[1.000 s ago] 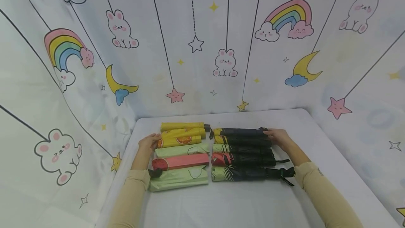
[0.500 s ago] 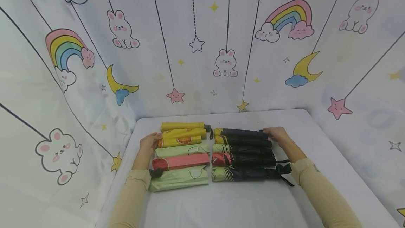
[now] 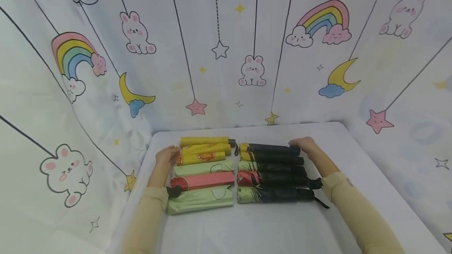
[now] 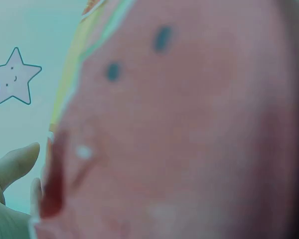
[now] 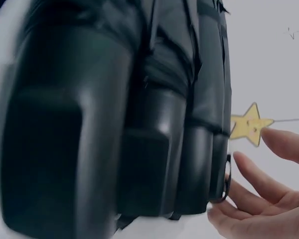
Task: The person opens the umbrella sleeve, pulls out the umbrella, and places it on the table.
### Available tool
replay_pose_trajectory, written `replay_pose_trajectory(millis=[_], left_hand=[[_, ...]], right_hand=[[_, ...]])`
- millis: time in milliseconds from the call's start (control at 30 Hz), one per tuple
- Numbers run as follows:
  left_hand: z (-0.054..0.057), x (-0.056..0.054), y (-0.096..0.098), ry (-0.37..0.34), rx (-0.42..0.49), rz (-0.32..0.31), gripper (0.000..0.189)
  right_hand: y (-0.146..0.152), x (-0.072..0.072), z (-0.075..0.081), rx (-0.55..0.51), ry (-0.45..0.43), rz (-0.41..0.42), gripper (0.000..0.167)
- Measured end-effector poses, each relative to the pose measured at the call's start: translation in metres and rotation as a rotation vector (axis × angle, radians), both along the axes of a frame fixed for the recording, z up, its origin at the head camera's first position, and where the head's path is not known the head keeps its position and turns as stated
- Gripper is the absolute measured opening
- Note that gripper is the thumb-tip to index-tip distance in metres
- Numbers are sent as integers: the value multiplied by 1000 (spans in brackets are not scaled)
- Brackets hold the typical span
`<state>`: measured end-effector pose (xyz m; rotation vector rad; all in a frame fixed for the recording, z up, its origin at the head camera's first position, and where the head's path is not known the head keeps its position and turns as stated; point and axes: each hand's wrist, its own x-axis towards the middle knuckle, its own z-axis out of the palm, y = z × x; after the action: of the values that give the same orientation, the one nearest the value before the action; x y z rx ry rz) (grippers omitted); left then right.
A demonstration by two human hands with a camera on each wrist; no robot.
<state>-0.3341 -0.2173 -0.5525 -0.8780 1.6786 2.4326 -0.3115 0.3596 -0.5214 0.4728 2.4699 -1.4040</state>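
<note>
My left hand (image 3: 167, 155) is at the left end of the yellow orange-print pieces (image 3: 205, 154), thumb and fingers apart. In the left wrist view a pink watermelon-print piece (image 4: 179, 124) fills most of the picture beside that hand. Beyond the handle end of the farthest dark folded umbrella (image 3: 272, 149), my right hand (image 3: 306, 144) reaches with its fingers extended. The right wrist view has the right hand (image 5: 269, 199) spread beside a row of black umbrella handles (image 5: 45, 164); finger contact there is hard to tell.
Several dark folded umbrellas (image 3: 279, 194) lie side by side on the right of the white table (image 3: 268, 230). Left of them lie light green pieces (image 3: 201, 201), a pink piece (image 3: 212, 181) and a yellow umbrella (image 3: 204, 141). A printed cloth (image 3: 219, 81) hangs behind.
My right hand has shifted left and farther back past the far umbrella's handle end. The left hand stays almost in place.
</note>
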Motion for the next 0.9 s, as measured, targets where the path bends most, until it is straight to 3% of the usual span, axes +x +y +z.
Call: replay_pose_trajectory(millis=[133, 333, 433, 600, 767, 900], left_hand=[[6, -3, 2, 40, 40, 5, 66], [10, -8, -1, 70, 55, 39, 66], [10, -12, -3, 70, 54, 43, 68], [14, -16, -2, 66, 74, 35, 69], [20, -16, -1, 49, 105, 44, 77], [20, -21, -2, 31, 70, 20, 77]], right_hand=[[-12, -6, 5, -17, 16, -11, 87], [-34, -14, 12, -65, 107, 14, 60], [-45, -20, 13, -217, 159, -4, 50], [-58, -29, 19, -530, 184, -31, 47], [-74, -36, 16, -620, 193, -42, 45], [-92, -42, 15, -633, 195, -22, 45]])
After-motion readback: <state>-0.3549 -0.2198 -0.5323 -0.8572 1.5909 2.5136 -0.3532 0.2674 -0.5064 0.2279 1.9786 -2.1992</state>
